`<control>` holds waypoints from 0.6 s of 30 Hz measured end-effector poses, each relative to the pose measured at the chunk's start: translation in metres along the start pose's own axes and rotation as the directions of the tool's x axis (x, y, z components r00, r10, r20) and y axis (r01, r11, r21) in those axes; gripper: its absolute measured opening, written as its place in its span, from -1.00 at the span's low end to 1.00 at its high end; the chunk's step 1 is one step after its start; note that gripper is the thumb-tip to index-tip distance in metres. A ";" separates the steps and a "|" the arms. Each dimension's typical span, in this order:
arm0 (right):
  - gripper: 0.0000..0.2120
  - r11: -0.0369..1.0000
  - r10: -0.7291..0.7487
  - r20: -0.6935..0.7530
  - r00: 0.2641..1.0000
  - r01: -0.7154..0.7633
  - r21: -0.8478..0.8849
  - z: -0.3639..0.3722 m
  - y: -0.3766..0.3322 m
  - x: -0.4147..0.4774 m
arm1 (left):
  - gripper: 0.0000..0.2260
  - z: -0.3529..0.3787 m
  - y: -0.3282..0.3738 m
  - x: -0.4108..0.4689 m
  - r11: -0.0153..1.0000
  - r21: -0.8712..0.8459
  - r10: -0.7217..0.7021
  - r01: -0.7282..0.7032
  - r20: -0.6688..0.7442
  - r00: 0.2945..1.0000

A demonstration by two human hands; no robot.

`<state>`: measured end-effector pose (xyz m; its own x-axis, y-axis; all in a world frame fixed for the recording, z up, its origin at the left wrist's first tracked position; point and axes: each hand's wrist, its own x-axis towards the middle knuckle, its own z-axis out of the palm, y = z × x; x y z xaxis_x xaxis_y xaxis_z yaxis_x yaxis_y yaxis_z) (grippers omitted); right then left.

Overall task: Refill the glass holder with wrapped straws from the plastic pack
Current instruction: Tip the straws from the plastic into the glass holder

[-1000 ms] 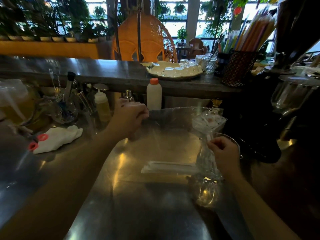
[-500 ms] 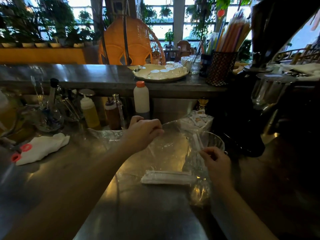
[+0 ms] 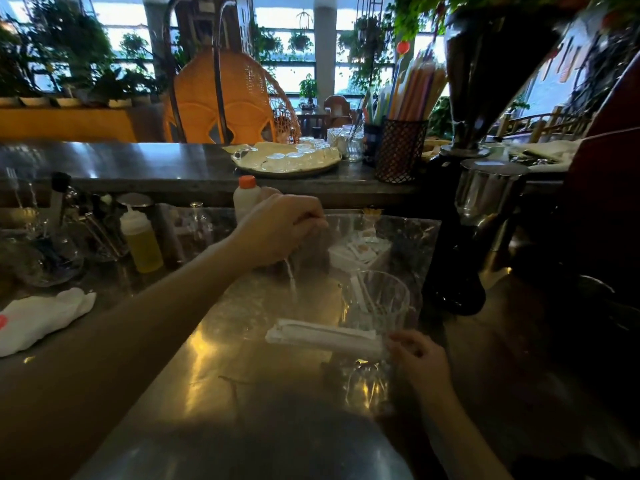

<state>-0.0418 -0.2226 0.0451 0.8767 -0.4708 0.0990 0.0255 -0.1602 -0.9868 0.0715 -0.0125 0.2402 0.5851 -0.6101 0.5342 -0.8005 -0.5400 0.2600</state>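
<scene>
A clear plastic pack (image 3: 391, 244) is lifted off the steel counter. My left hand (image 3: 280, 230) grips its top edge and holds it up. A bundle of white wrapped straws (image 3: 325, 336) lies sideways in the bottom of the pack. My right hand (image 3: 419, 358) pinches the right end of that bundle through the plastic. The glass holder (image 3: 379, 299) stands behind the pack, seen through it, with a few wrapped straws upright inside.
A squeeze bottle of yellow liquid (image 3: 140, 239) and a white bottle with an orange cap (image 3: 246, 197) stand at the back. A white cloth (image 3: 41, 318) lies left. A black grinder (image 3: 474, 216) stands right. A tray of glasses (image 3: 287, 157) and a mesh cup of straws (image 3: 401, 150) sit on the upper ledge.
My left hand has moved right and lifted the pack's top edge higher. My right hand has dropped from the holder's side to the right end of the straw bundle.
</scene>
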 end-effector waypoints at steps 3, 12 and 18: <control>-0.90 0.996 0.060 -0.064 0.996 -0.056 0.069 -0.012 0.007 0.000 | -0.92 -0.008 0.009 0.013 0.999 -0.039 -0.004 0.004 -0.003 1.000; -0.92 0.978 -0.018 -0.275 0.961 0.074 0.194 -0.050 -0.016 -0.004 | -0.85 -0.006 0.033 0.045 0.991 -0.122 0.049 -0.061 -0.095 0.994; -0.82 0.949 -0.118 -0.414 0.902 0.225 0.220 -0.087 -0.052 -0.008 | -0.85 -0.007 0.054 0.077 0.973 -0.169 0.127 -0.156 -0.176 0.976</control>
<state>-0.0919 -0.2857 0.1072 0.5890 -0.7655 0.2588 0.3269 -0.0672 -0.9427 0.0726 -0.0853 0.3010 0.4472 -0.5621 0.6958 -0.8924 -0.3323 0.3051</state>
